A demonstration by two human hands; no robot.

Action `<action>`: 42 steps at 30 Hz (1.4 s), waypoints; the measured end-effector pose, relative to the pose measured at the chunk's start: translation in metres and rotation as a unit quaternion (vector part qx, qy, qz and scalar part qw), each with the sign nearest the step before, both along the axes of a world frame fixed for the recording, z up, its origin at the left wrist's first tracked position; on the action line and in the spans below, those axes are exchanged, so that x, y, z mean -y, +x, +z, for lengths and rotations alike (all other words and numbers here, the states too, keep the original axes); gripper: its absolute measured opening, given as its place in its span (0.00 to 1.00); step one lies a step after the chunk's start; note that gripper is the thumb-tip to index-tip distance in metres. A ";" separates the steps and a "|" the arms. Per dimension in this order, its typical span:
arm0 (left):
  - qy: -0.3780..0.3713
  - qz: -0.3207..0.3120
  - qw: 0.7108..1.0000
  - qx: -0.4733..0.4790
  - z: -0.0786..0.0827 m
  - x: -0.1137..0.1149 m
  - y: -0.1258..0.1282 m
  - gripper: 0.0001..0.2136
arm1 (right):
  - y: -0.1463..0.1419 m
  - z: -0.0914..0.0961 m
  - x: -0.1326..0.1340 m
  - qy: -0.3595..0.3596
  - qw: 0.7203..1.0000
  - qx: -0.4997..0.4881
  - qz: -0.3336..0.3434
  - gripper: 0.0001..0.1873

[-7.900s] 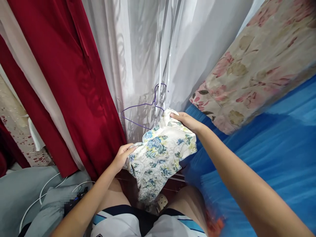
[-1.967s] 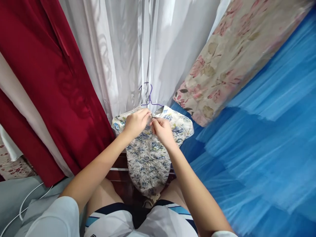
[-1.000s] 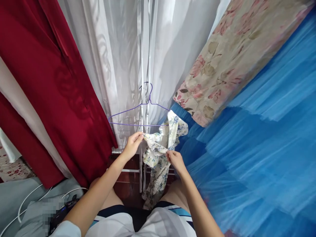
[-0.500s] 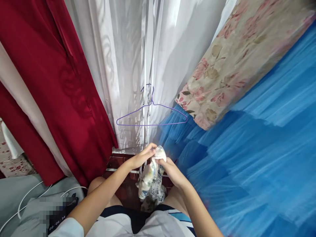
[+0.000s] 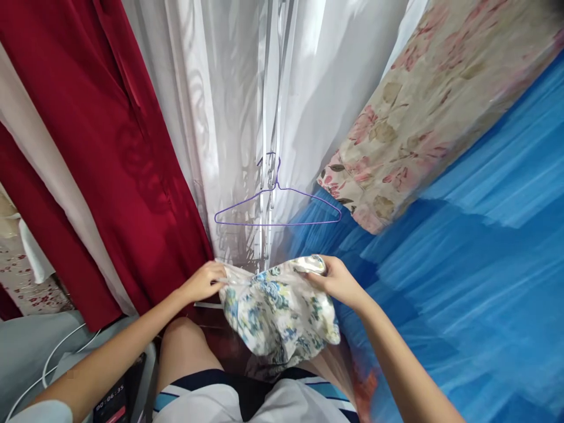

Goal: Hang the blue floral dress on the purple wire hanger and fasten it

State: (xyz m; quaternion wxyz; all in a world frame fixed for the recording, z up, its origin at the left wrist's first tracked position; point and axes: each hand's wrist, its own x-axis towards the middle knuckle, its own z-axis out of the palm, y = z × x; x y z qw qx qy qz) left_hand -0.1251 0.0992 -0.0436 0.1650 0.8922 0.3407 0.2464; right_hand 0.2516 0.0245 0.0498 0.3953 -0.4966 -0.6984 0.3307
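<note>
A white garment with a blue and yellow floral print (image 5: 282, 311) is stretched between my two hands, just above my lap. My left hand (image 5: 206, 282) grips its upper left edge, fingers closed on the cloth. At the upper right edge, my right hand (image 5: 337, 281) pinches the fabric with the thumb toward the middle. The lower part of the cloth hangs in folds between my knees; whether it is a skirt, shorts or a top I cannot tell. Just beyond it hangs an unfilled purple hanger (image 5: 277, 224), hooked on a white metal frame.
A red curtain-like cloth (image 5: 145, 176) hangs on the left, white drapes (image 5: 339, 88) behind. On the right are a floral fabric (image 5: 379, 153) and a layered blue tulle cloth (image 5: 476, 282). A phone (image 5: 111, 402) with a running timer and a white cable (image 5: 48, 364) lie at lower left.
My hands have moved apart, left hand to the left and right hand to the right. The bunched garment is now spread wide between them.
</note>
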 end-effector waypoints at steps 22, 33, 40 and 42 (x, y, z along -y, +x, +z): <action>0.142 0.367 0.917 -0.066 0.143 -0.064 -0.012 0.20 | -0.024 -0.014 -0.108 0.144 0.963 0.171 -0.150 0.19; 0.026 0.383 0.922 0.047 0.140 -0.108 0.006 0.14 | -0.029 -0.018 -0.094 0.158 0.959 0.161 -0.171 0.18; 0.026 0.396 0.918 0.011 0.141 -0.110 0.004 0.11 | -0.031 -0.019 -0.094 0.151 0.958 0.156 -0.186 0.19; 0.041 0.409 0.912 -0.002 0.146 -0.108 0.005 0.12 | -0.035 -0.020 -0.094 0.148 0.960 0.156 -0.181 0.19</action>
